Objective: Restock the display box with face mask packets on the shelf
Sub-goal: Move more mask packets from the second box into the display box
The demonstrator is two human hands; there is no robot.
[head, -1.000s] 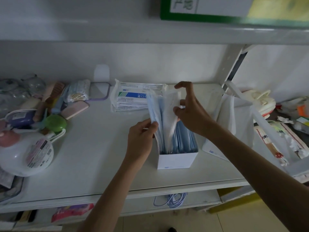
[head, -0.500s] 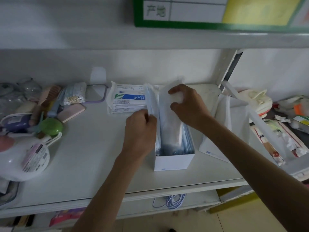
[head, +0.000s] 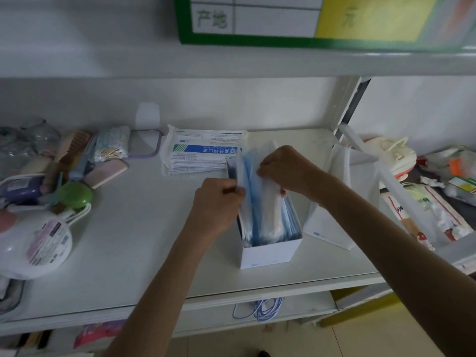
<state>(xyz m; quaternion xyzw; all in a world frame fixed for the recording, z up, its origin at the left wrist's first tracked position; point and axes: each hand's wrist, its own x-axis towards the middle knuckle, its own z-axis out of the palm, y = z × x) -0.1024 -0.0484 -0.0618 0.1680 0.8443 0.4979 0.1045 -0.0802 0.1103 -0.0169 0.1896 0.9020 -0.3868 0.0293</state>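
A white display box (head: pixel 270 255) stands open-topped in the middle of the white shelf (head: pixel 144 240). Blue face mask packets (head: pixel 268 215) stand upright inside it, their tops sticking out. My left hand (head: pixel 216 202) pinches the packets at the box's left side. My right hand (head: pixel 288 171) grips the top of the packets from the right. A stack of flat white mask packets with blue print (head: pixel 201 153) lies just behind the box.
A white paper bag (head: pixel 342 202) leans right of the box. Combs, cotton swabs, a green round case (head: pixel 77 195) and a white bagged item (head: pixel 38 243) crowd the left. Cluttered goods lie at the far right. A green-framed price tag (head: pixel 257 21) hangs above.
Both hands have pushed the upright packets lower into the box, and my right hand has closed over their tops. The camera has moved closer.
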